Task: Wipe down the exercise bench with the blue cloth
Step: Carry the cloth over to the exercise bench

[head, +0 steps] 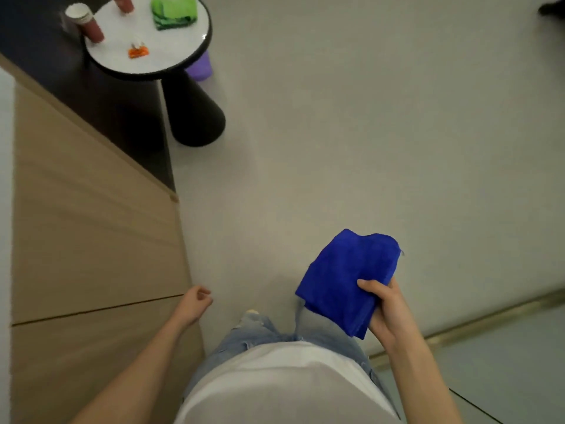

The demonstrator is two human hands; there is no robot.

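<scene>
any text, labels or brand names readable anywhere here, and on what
None can be read.
Orange packet on the round table: any print is too blurred.
Paper cup and red bottles: no legible label.
Blue cloth in the right hand: plain.

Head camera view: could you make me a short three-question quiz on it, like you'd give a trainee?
1. True or false: the blue cloth lies on the round side table.
2. Which hand is free? A) left hand B) right hand C) neither
3. Fill in: the folded cloth on the table is ____.

Key:
1. False; the right hand holds it, away from the table.
2. A; it hangs loosely curled, holding nothing.
3. Green: the green cloth sits near the table's far edge.
</scene>
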